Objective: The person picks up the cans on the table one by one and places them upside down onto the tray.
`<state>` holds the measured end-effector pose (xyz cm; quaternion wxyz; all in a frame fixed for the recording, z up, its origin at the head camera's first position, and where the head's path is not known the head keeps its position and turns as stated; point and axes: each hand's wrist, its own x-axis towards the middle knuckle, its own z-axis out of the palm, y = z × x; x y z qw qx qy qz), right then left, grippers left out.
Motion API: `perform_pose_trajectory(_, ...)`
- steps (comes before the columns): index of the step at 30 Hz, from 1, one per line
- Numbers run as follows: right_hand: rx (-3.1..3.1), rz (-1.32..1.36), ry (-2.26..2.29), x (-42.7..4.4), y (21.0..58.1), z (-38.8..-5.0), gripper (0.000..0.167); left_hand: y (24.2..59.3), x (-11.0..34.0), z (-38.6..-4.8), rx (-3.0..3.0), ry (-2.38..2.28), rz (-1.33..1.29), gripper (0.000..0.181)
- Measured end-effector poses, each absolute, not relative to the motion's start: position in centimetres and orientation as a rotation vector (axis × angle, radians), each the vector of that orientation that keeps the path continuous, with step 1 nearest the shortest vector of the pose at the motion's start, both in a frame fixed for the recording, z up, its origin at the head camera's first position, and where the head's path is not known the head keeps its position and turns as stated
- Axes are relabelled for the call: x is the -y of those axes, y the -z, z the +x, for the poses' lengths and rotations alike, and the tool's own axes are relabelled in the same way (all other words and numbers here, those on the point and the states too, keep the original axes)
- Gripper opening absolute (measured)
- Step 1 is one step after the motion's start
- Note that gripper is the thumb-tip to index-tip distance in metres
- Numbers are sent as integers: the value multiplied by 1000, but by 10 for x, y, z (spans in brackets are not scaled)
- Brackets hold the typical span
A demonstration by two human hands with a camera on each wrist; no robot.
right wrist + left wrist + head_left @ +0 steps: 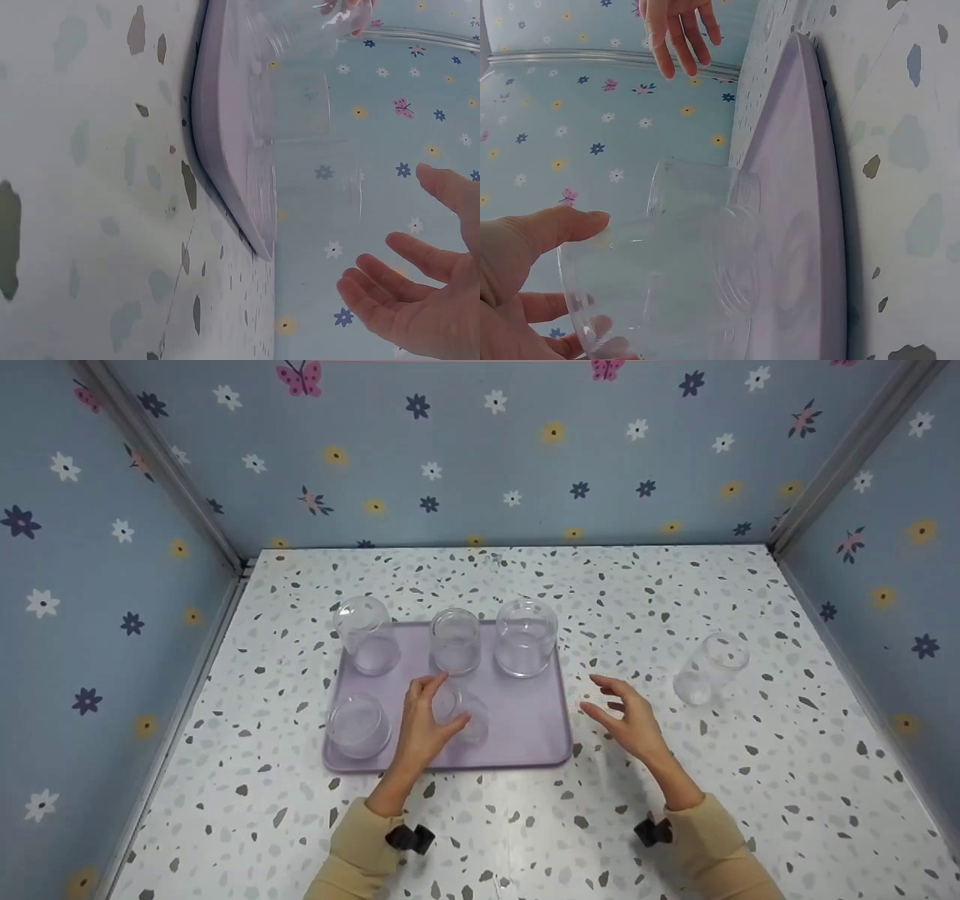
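My left hand (424, 727) holds a clear glass cup (474, 724) by its upper part, over the front middle of a lilac tray (525, 742). In the left wrist view, thumb and fingers are around the rim of the cup (667, 289), and its base faces the tray surface; whether they touch, I cannot tell. Empty, my right hand (634, 724) hovers just beyond the tray's right edge, fingers loosely bent and thumb apart. The right wrist view also has nothing within that hand (412, 300).
Along the tray's back stand a tall clear glass (367, 626), a smaller one (455, 641) and a wide one (526, 639). A round clear cup (358, 726) occupies the front left corner. Off the tray, a tall clear glass (709, 669) stands right on the speckled table (787, 780).
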<state>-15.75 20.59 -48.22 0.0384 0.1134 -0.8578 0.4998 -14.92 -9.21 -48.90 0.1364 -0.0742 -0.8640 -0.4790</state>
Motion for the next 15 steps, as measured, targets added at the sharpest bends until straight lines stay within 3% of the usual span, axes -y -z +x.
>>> perform_pose_trajectory(15,2676,469,-1128,-239,477,-173,51,480,92,-155,2733,1117,-232,64)
